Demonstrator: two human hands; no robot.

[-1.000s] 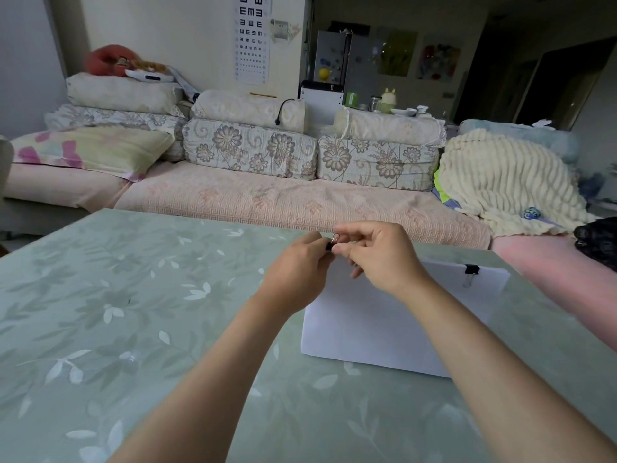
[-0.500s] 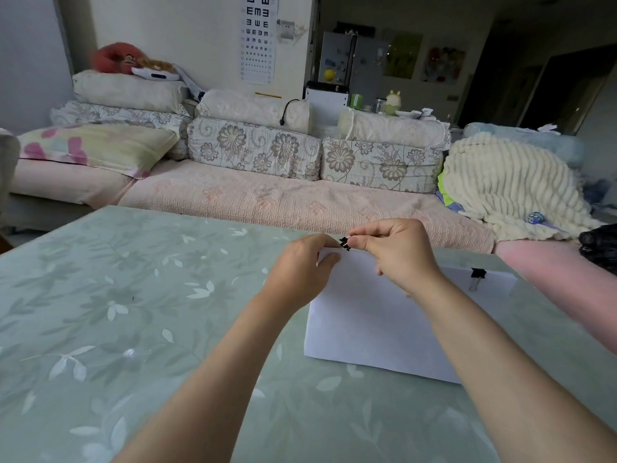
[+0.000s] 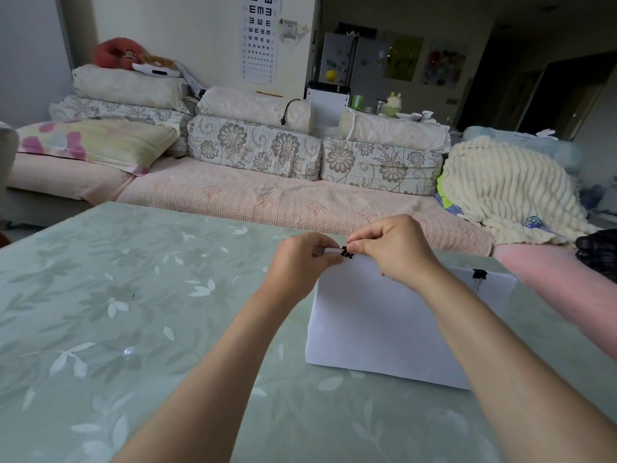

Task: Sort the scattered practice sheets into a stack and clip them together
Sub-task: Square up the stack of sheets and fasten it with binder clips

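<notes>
I see the right hand [image 3: 394,248] pinching a clip [image 3: 347,252] on the stack [image 3: 377,322], far-left corner (left hand [image 3: 300,262] grips paper there); stack lies lengthwise left-right.

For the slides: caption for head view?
Left hand holds the paper stack, right hand pinches a binder clip onto its far corner; second clip farther right.

Dim room — cushioned sofa [image 3: 267,195], eye chart [image 3: 260,35]

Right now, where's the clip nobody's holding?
Head view, right side: the black binder clip sits on the far edge of the paper stack, near its right corner, right of the right hand, which pinches a second clip.
</notes>
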